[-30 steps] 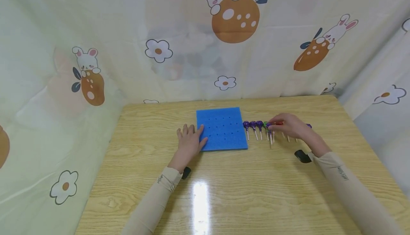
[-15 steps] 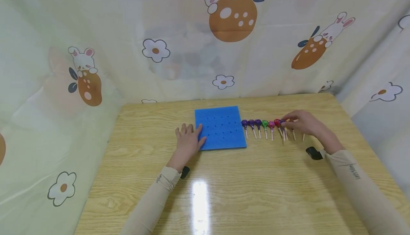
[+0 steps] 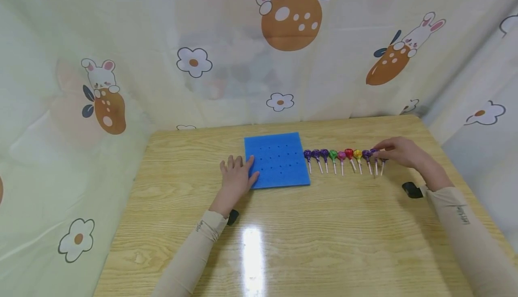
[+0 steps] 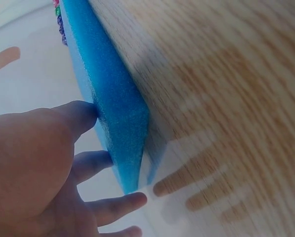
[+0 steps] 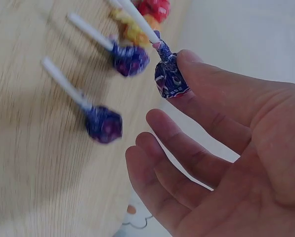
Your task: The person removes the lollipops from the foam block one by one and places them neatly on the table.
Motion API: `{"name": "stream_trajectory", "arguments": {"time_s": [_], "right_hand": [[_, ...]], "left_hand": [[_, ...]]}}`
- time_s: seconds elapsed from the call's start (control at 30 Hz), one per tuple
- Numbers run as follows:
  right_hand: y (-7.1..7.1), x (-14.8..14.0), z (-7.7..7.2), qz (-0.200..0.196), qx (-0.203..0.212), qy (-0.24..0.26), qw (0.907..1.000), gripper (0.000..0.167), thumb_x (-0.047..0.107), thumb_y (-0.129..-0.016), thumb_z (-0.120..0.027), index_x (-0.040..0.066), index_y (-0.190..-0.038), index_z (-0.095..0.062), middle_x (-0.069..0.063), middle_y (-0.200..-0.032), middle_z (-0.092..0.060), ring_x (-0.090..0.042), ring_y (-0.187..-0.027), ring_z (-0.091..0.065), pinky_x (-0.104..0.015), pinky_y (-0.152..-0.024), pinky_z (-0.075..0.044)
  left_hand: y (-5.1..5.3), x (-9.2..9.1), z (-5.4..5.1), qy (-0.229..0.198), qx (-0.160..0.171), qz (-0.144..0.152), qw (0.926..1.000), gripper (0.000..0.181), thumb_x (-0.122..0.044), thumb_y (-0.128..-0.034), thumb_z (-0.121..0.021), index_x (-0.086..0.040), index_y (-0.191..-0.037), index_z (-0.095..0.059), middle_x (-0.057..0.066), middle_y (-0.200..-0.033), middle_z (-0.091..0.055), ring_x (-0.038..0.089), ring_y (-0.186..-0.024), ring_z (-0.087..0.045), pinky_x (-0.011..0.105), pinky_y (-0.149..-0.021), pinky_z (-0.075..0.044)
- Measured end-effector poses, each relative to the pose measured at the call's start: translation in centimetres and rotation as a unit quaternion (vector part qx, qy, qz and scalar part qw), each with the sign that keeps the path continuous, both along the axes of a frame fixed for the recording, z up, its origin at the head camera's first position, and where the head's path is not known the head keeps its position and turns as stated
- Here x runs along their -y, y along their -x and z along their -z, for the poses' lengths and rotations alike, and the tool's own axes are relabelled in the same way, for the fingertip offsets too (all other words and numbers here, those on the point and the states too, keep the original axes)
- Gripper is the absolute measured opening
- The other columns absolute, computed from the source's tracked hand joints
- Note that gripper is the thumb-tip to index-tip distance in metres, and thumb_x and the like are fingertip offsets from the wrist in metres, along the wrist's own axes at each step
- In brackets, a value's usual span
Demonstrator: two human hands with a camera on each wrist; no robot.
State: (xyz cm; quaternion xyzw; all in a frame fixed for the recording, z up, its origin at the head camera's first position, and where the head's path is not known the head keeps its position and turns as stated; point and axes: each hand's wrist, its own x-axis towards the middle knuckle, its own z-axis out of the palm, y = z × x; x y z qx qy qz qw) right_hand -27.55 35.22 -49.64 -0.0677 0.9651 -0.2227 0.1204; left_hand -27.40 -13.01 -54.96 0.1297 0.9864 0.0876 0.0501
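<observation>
A blue foam board [image 3: 285, 177] dotted with small holes lies flat on the table. My left hand [image 3: 235, 179] rests at its left edge, thumb and forefinger touching the foam [image 4: 120, 98], the other fingers spread beyond it. To the right of the board runs a row of wrapped lollipops: purple ones, a green lollipop [image 3: 333, 154], a pink, a red and a yellow. My right hand [image 3: 401, 152] is over the row's right end. It pinches a purple-wrapped lollipop [image 5: 169, 79] by the head between thumb and forefinger, white stick pointing away from the palm. Two purple lollipops [image 5: 104, 124] lie below it.
The wooden table [image 3: 315, 234] extends toward me, with a bright light reflection in front of the board. A patterned curtain [image 3: 226, 85] hangs behind the table and along both sides.
My right hand has moved right along the row, carrying the purple lollipop and uncovering the pink, red and yellow ones. My left hand has stayed on the board's edge.
</observation>
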Motion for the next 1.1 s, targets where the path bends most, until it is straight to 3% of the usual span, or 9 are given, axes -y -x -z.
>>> {"name": "stream_trajectory", "arguments": {"time_s": [0.27, 0.6, 0.83, 1.1], "right_hand": [[-0.3, -2.8, -0.4, 0.011, 0.003, -0.011, 0.9999, 0.048, 0.03, -0.103, -0.058, -0.011, -0.128, -0.06, -0.039, -0.13, -0.056, -0.059, -0.118, -0.053, -0.064, -0.092, -0.047], [-0.1, -5.4, 1.3, 0.038, 0.028, -0.021, 0.9987, 0.048, 0.026, -0.102, -0.058, -0.017, -0.124, -0.058, -0.042, -0.125, -0.056, -0.062, -0.113, -0.052, -0.064, -0.089, -0.048], [0.6, -5.8, 2.6, 0.049, 0.047, -0.033, 0.9972, 0.043, 0.019, -0.1, -0.057, -0.017, -0.123, -0.058, -0.042, -0.123, -0.056, -0.064, -0.114, -0.048, -0.07, -0.096, -0.04], [0.8, -4.9, 2.7, 0.048, 0.053, -0.03, 0.997, 0.044, 0.02, -0.102, -0.055, -0.017, -0.125, -0.057, -0.041, -0.121, -0.058, -0.061, -0.114, -0.05, -0.068, -0.095, -0.042]], "left_hand": [[-0.1, -0.1, 0.0, 0.0, 0.0, 0.002, 1.0, 0.061, -0.049, -0.1046, -0.046, -0.023, -0.158, -0.034, 0.021, -0.156, -0.038, 0.048, -0.151, -0.02, 0.068, -0.118, -0.015], [-0.2, 0.0, 0.0, -0.001, -0.009, 0.005, 0.9999, 0.06, -0.049, -0.1046, -0.046, -0.023, -0.158, -0.036, 0.022, -0.155, -0.039, 0.048, -0.15, -0.021, 0.068, -0.117, -0.016], [-0.3, 0.0, -0.1, 0.004, -0.006, 0.007, 0.9999, 0.06, -0.049, -0.105, -0.044, -0.023, -0.158, -0.034, 0.022, -0.156, -0.038, 0.048, -0.15, -0.021, 0.068, -0.117, -0.017], [-0.3, 0.1, 0.0, 0.002, -0.012, 0.008, 0.9999, 0.06, -0.049, -0.1051, -0.045, -0.023, -0.158, -0.035, 0.022, -0.156, -0.038, 0.048, -0.15, -0.022, 0.068, -0.117, -0.017]]}}
